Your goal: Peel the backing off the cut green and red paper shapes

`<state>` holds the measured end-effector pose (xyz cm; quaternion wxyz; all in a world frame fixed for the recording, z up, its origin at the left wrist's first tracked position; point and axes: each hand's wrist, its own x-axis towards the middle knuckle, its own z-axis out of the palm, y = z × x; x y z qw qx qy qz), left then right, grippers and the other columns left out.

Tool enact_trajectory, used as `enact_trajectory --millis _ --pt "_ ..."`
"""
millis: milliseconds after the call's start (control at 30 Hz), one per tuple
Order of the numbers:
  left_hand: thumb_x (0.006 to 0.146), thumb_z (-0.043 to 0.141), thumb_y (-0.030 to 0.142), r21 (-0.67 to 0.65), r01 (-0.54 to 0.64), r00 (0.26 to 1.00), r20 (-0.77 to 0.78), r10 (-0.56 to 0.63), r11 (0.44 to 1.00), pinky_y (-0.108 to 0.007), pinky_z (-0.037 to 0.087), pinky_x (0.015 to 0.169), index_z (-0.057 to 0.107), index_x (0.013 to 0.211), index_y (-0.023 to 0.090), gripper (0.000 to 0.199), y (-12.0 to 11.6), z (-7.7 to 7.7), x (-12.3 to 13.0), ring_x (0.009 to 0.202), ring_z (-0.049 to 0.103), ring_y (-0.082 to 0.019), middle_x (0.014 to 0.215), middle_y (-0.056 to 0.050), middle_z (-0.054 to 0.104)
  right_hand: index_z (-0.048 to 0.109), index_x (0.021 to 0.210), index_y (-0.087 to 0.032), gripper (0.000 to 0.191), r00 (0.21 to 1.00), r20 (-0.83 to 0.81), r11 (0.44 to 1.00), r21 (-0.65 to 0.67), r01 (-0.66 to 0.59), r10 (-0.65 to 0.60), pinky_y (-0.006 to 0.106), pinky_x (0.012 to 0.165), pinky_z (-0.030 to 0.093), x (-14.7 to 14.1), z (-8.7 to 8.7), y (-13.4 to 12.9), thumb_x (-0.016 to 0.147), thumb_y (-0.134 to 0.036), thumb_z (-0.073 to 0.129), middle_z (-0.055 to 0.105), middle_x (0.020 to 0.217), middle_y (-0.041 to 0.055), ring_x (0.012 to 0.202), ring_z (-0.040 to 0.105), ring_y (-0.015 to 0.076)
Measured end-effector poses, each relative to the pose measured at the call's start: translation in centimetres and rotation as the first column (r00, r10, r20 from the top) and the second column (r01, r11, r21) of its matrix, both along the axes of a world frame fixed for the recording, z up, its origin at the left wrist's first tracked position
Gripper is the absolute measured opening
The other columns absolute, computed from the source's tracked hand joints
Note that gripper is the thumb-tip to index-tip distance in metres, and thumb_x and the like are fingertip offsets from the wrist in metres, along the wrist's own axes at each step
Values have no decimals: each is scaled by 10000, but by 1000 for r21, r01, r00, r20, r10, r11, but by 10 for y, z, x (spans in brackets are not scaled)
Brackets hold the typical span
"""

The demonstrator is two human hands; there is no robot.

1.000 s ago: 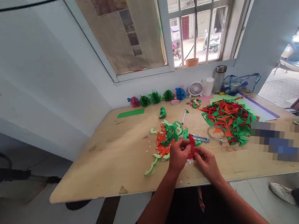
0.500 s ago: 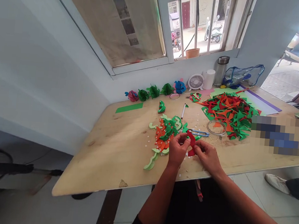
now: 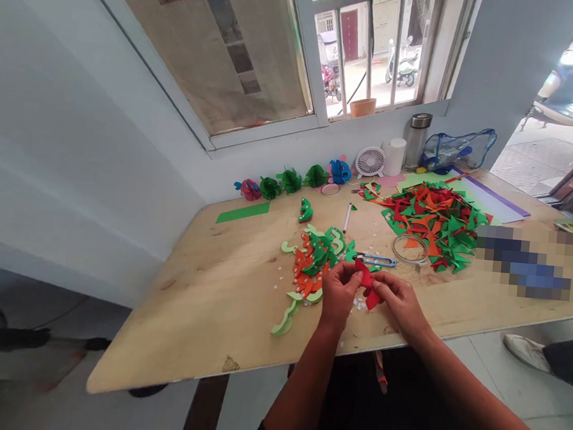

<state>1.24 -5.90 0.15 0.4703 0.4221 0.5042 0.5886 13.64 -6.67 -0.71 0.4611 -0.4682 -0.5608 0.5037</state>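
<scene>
Between my two hands is a small red paper cutout (image 3: 371, 299), held just above the table near its front edge. My left hand (image 3: 339, 288) pinches its left side between thumb and fingers. On the other side my right hand (image 3: 399, 302) grips it with thumb and forefinger. Just beyond them lies a pair of blue-handled snips (image 3: 377, 260). Left of my hands is a heap of cut green and orange paper pieces (image 3: 319, 253) dotted with small white squares. A pale green wavy strip (image 3: 285, 318) trails toward the table's front.
A large pile of red, green and orange scraps (image 3: 437, 218) covers the right back, with a tape roll (image 3: 410, 248) beside it. Along the wall stand folded paper shapes (image 3: 291, 180), a small fan (image 3: 371, 161) and a glass bottle (image 3: 417, 141). A white pen (image 3: 347, 217) lies mid-table.
The red cutout has turned a little, its lower end now swung toward the right. Both hands still pinch it. The whole view has shifted slightly.
</scene>
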Motion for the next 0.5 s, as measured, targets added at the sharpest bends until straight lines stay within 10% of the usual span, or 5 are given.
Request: enact_trajectory --millis 500 --pt "634 690 252 -45 73 997 10 -72 996 -224 456 563 684 701 142 129 6 10 -5 562 569 -124 613 -12 647 638 680 -161 205 983 -179 996 -68 -64 51 215 479 373 -3 0 12 753 -329 547 577 548 -18 495 488 103"
